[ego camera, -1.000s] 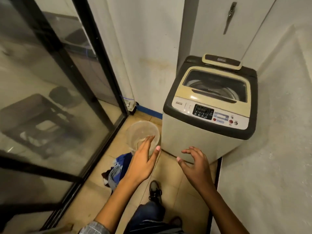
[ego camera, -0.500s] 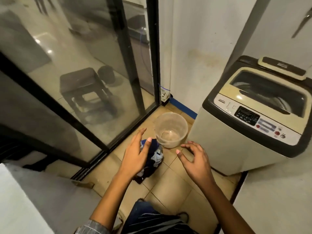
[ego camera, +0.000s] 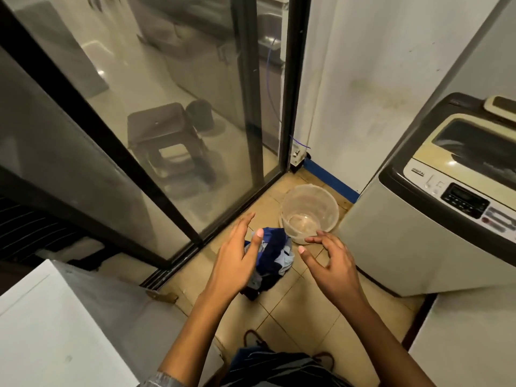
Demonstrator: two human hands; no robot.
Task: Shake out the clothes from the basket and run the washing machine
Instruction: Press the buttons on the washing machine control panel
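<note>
Nearest the camera, at 6 o'clock, the person's legs and a shoe [ego camera: 252, 337] stand on the tiled floor [ego camera: 301, 311]. Above them both hands reach down. The left hand [ego camera: 237, 256] has its grip spread wide, fingers straight, empty. The right hand [ego camera: 332, 261] has its grip half curled, thumb and fingers apart, also empty.

Between and below the hands the clothes [ego camera: 272, 261] lie in a crumpled blue and dark heap on the floor, partly hidden by the left hand. Whether either hand touches the cloth cannot be told.

Just beyond, toward 12 o'clock, a clear tub [ego camera: 308, 210] stands upright beside the heap; it holds nothing visible. At 3 o'clock is the washer [ego camera: 405, 247], lid down, so its drum contents are not clear.

Judging from this, a scoop of the whole heap could leave a small piece behind on the floor, since the pile is tangled. The right hand's fingers sit close to the tub rim, so a fast grab might knock it. The space between the glass door [ego camera: 167, 121] and the washer is tight for shaking.
</note>
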